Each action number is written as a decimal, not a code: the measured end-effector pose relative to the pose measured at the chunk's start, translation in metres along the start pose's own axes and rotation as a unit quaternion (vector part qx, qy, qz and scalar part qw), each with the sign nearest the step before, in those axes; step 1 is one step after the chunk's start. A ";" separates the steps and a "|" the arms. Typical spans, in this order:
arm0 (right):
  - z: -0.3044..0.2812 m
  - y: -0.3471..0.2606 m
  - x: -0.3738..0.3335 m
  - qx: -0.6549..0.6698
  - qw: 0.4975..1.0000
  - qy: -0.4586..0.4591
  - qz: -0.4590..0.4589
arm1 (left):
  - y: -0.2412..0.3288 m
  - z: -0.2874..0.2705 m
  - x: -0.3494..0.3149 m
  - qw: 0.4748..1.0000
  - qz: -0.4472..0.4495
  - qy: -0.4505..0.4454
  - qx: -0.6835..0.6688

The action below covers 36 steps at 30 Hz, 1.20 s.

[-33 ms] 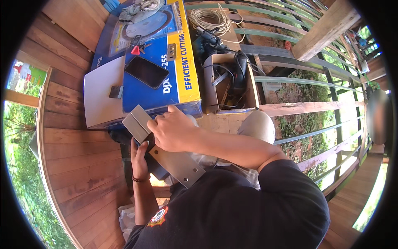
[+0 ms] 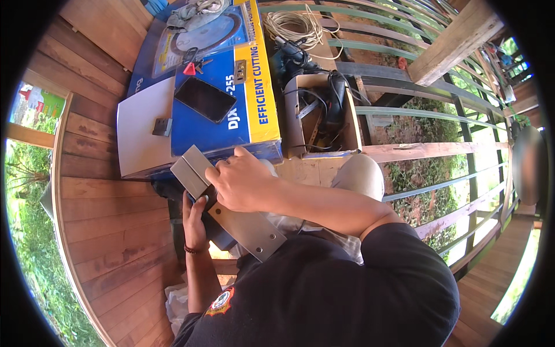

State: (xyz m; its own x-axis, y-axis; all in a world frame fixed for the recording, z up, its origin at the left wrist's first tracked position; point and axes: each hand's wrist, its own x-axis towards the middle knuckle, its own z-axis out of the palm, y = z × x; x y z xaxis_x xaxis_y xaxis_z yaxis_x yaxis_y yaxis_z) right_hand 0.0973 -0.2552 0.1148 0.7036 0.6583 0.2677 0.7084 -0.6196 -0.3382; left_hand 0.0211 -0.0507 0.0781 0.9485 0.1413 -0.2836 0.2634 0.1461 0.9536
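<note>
Two bare hands are at work on a long silver metal plate (image 2: pixel 248 231), which lies slantwise above the lap, just on the near side of a big blue and yellow box (image 2: pixel 199 134). Its far end points left, toward the box; its near end, with round holes in it, reaches back to the dark shirt (image 2: pixel 329 289). Because fingers cover the middle, I cannot tell whether it is one piece or two.

The left hand (image 2: pixel 194 226) holds the metal from the left and from below, thumb up against a dark part beside the plate. A beaded bracelet (image 2: pixel 195 250) circles that wrist. The right hand (image 2: pixel 240 184) rests across the middle, narrow, with most of its fingers curled and one stretched toward the box; whether it pinches anything underneath, I cannot tell.

On the box lies a dark phone (image 2: pixel 205 99), with some keys (image 2: pixel 200 65) and a small red piece (image 2: pixel 189 69) farther off. One small metal block (image 2: pixel 162 126) sits to the left of the phone on a pale panel (image 2: pixel 141 104); another metal piece (image 2: pixel 240 72) lies to its right, on the far side. A grey cloth (image 2: pixel 196 16) is at the far end.

Right of the box, a topless carton (image 2: pixel 293 110) holds a dark power tool (image 2: pixel 333 104), and a pale coiled cable (image 2: pixel 292 28) lies beyond it.
</note>
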 end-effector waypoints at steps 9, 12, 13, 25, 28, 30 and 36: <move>0.005 0.007 -0.006 0.061 0.995 0.074 0.015 | -0.001 0.005 0.003 0.999 0.010 -0.022 -0.036; 0.008 0.010 -0.009 0.078 0.992 0.104 0.004 | -0.002 0.005 0.001 0.996 0.018 -0.034 -0.075; 0.010 0.010 -0.009 0.081 0.991 0.107 0.010 | -0.002 0.005 0.000 0.997 0.014 -0.033 -0.072; 0.015 0.011 -0.008 0.096 0.986 0.133 0.024 | -0.007 0.001 0.002 0.997 0.001 -0.011 -0.079; 0.018 0.010 -0.009 0.111 0.986 0.120 0.036 | -0.013 -0.005 0.006 0.997 0.013 -0.007 -0.072; 0.019 0.007 -0.010 0.126 0.981 0.147 0.028 | -0.014 -0.008 0.007 0.999 0.007 0.031 -0.018; 0.021 0.006 -0.006 0.118 0.985 0.125 0.032 | -0.015 -0.001 0.007 0.989 0.005 -0.057 -0.138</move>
State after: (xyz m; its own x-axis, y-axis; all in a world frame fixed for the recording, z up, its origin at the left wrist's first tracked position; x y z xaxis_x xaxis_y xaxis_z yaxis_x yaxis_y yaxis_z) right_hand 0.0960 -0.2543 0.0923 0.7596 0.4762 0.4431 0.6496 -0.5212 -0.5535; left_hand 0.0236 -0.0509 0.0619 0.9685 0.0351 -0.2465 0.2111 0.4093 0.8877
